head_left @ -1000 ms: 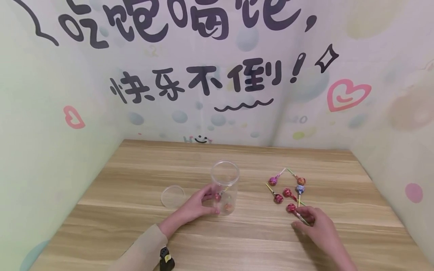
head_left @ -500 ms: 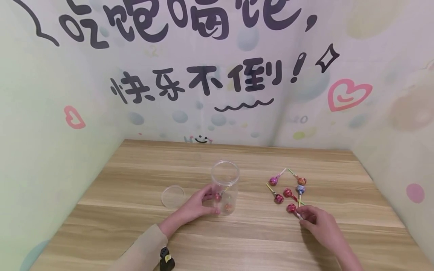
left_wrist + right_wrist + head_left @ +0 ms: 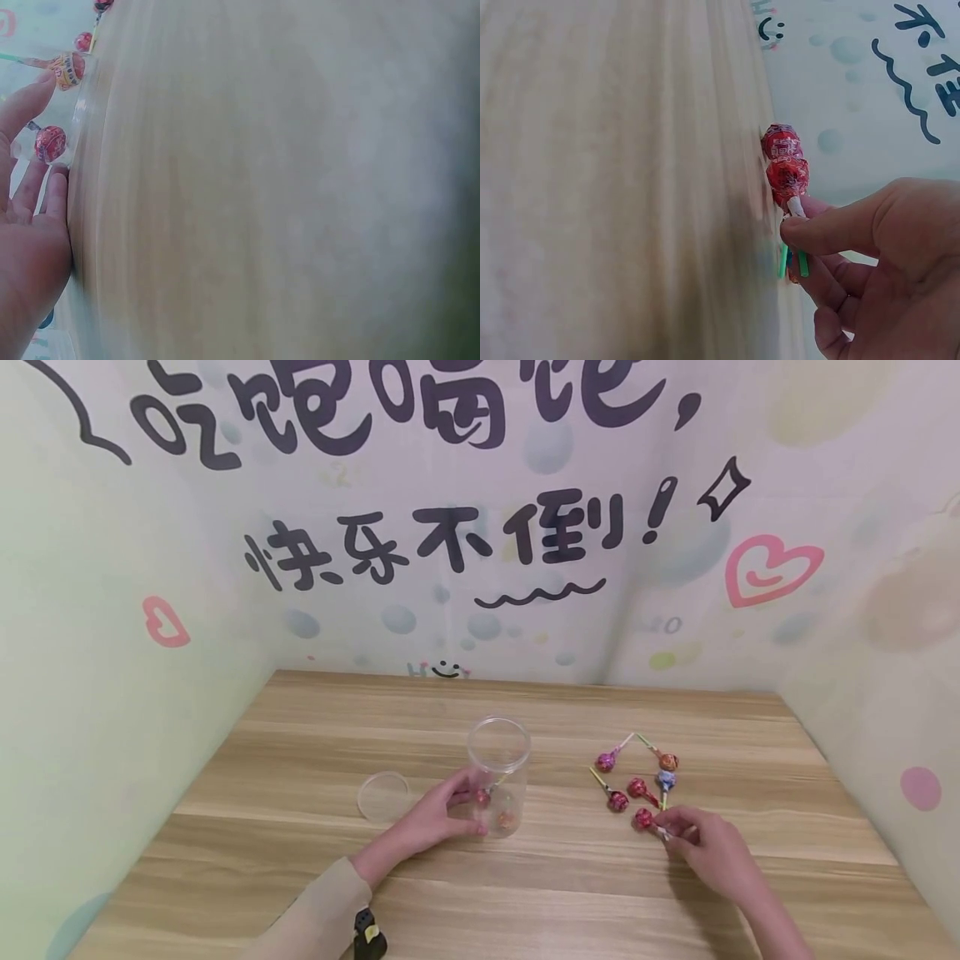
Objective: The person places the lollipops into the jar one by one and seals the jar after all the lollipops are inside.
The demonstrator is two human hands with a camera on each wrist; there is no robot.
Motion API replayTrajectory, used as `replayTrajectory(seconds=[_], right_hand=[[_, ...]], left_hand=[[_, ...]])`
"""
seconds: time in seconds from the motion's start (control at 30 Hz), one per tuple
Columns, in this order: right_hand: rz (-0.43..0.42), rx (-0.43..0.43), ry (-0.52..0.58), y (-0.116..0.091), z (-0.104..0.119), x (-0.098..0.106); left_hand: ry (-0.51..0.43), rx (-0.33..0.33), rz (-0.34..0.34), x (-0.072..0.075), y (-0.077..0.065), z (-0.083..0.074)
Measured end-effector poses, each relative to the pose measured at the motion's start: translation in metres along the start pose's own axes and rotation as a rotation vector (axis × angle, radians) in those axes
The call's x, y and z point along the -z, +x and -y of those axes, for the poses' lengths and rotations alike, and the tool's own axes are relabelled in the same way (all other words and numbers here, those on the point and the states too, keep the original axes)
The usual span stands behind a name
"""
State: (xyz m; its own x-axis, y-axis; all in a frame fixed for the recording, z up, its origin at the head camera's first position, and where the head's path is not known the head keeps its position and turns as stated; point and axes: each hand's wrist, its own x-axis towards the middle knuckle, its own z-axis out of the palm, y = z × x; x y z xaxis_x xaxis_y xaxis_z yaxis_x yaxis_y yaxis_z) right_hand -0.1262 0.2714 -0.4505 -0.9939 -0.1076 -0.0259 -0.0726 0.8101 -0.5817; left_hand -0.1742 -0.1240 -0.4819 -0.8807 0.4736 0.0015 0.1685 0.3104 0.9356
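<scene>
A clear plastic jar (image 3: 513, 781) stands upright and uncapped on the table, with a red-wrapped lollipop (image 3: 50, 143) and an orange-wrapped lollipop (image 3: 67, 70) inside. My left hand (image 3: 429, 818) holds the jar low on its left side, thumb in front and fingers behind. On the right, my right hand (image 3: 708, 847) pinches the stick of a red lollipop (image 3: 787, 177) between thumb and fingers. That lollipop's wrapped head points left, at or just over the tabletop. Close behind it lies another red lollipop (image 3: 637, 787).
A round clear lid (image 3: 383, 796) lies left of the jar. Beyond the right hand are a purple lollipop (image 3: 606, 762), an orange one (image 3: 668, 762), a blue one (image 3: 666, 779) and a dark red one (image 3: 618, 801). Printed walls enclose the wooden table (image 3: 525, 902).
My right hand has shifted slightly up the stick, closer to the red lollipop's head, and now pinches it. The left hand and jar have stayed put.
</scene>
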Motion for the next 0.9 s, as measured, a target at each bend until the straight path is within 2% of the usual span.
replayTrajectory(seconds=[0.17,0.33,0.63,0.9], right_hand=[[-0.016,0.030,0.016,0.006,0.006,0.007],[-0.039,0.100,0.002,0.015,0.013,0.016],[-0.011,0.153,0.031,0.032,0.034,0.039],[-0.077,0.241,-0.025,0.047,0.055,0.060]], left_hand=[[0.000,-0.004,-0.004,0.000,0.000,-0.001],[-0.002,-0.006,-0.004,0.000,0.000,0.000],[-0.005,-0.008,0.000,0.000,0.000,0.001],[-0.012,-0.002,0.006,0.000,0.000,0.002]])
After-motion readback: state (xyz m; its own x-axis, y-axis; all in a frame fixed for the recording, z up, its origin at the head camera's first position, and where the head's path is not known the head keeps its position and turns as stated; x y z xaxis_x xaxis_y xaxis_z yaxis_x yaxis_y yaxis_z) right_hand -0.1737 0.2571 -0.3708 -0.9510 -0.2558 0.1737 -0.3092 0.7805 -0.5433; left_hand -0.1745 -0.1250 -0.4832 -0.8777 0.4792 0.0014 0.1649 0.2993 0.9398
